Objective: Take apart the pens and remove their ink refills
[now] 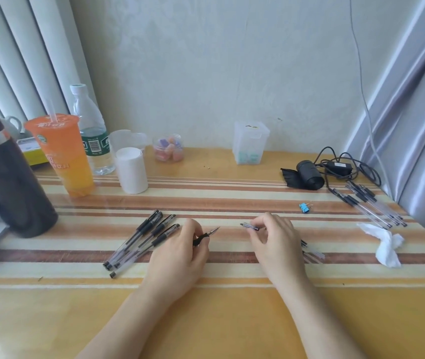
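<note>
Four capped pens (141, 239) with clear plastic barrels and black rubber grips lay fanned just left of the left hand (180, 252), whose fingers pinched a black tapered pen tip (206, 235). The right hand (275, 242) had its fingertips closed on a thin refill piece (249, 226) pointing left. One more bundle of pens (372, 206) (count unclear) sat well right, near one crumpled white tissue (385, 246) and one blue binder clip (304, 207).
</note>
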